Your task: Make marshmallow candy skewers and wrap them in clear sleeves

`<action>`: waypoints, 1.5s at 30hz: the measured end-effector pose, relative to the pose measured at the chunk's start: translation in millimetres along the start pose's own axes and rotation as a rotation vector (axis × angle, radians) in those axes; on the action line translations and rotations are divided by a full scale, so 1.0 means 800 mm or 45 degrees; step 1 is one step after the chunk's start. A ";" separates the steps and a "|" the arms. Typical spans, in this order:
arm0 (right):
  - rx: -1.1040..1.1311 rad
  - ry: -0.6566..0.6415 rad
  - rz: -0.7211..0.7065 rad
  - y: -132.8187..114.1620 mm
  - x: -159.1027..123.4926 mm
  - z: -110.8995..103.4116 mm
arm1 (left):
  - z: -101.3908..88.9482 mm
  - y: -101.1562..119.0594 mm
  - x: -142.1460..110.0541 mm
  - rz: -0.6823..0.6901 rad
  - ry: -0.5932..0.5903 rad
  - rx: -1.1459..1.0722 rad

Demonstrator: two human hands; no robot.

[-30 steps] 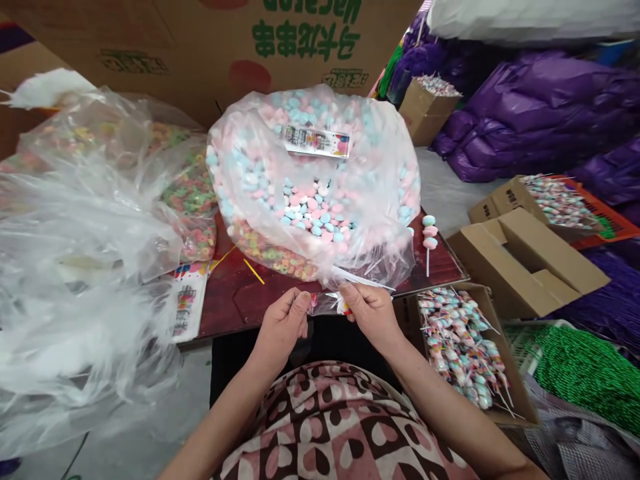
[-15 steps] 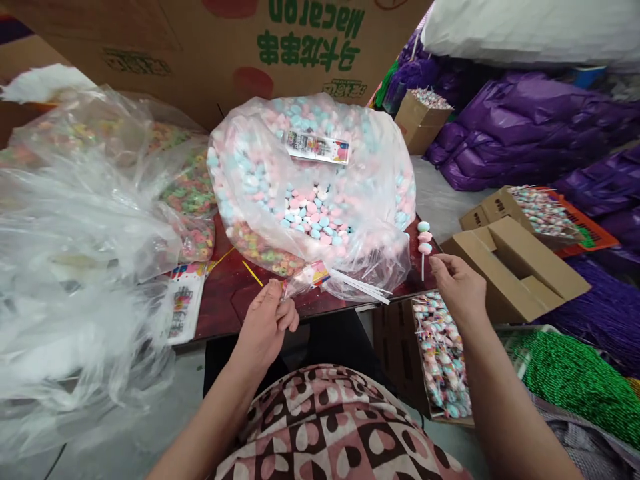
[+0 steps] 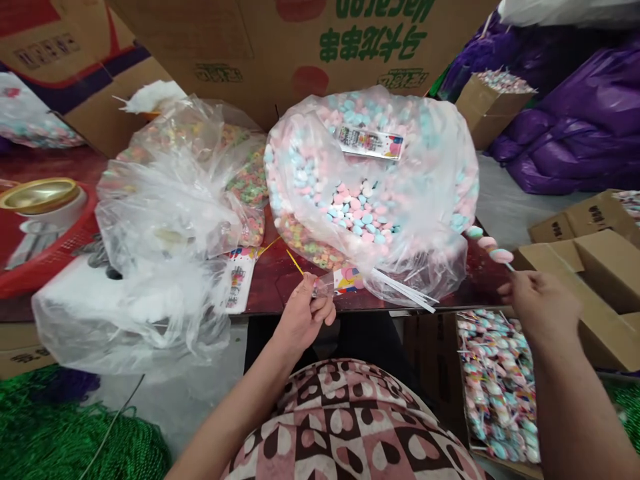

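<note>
In my left hand (image 3: 307, 310) the fingers pinch a small clear wrapper (image 3: 346, 280) with a colourful printed end, above the table's front edge. My right hand (image 3: 543, 307) grips the white stick of a candy skewer (image 3: 487, 245), whose three pink and blue candies point up and to the left. Between the hands lie several white sticks (image 3: 405, 290) on the dark red table (image 3: 270, 293). Behind them sits a large clear bag of pink and blue candies (image 3: 370, 153), with a printed packet (image 3: 371, 142) on top.
A bag of ring-shaped candies (image 3: 245, 173) and crumpled plastic (image 3: 170, 220) stand at the left, beside a red basket (image 3: 75, 247). Below the right hand is a box of wrapped skewers (image 3: 500, 393). An open carton (image 3: 590, 267) and purple bags (image 3: 575, 133) are at the right.
The view has turned left, so the table appears shifted right. My right hand has taken the skewer by its stick and tilted it off the table. The left hand still pinches the wrapper.
</note>
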State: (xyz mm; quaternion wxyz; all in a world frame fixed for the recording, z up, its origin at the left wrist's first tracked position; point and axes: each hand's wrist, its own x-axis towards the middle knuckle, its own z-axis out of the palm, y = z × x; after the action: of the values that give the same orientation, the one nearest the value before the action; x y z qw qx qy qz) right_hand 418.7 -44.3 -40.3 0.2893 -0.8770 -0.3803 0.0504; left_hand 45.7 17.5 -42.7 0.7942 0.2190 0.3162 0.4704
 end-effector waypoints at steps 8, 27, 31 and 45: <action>0.982 -0.130 -0.165 -0.084 -0.104 -0.036 | -0.003 0.004 0.004 0.011 -0.008 -0.027; 0.567 -0.670 -0.731 -0.088 -0.113 -0.033 | -0.016 0.017 0.002 0.085 0.018 0.233; 0.487 -0.670 -0.725 -0.089 -0.113 -0.029 | -0.021 0.030 0.001 0.182 -0.026 0.462; 0.853 -0.844 -0.433 -0.120 -0.142 0.010 | 0.003 0.059 -0.011 0.318 -0.021 0.371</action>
State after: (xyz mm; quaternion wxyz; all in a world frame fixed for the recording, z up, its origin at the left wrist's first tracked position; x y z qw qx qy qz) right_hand 274.6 -67.3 -9.6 0.4227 -0.5984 -0.5522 0.3979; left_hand 15.2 31.6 -8.1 0.6919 0.3732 0.3449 0.5129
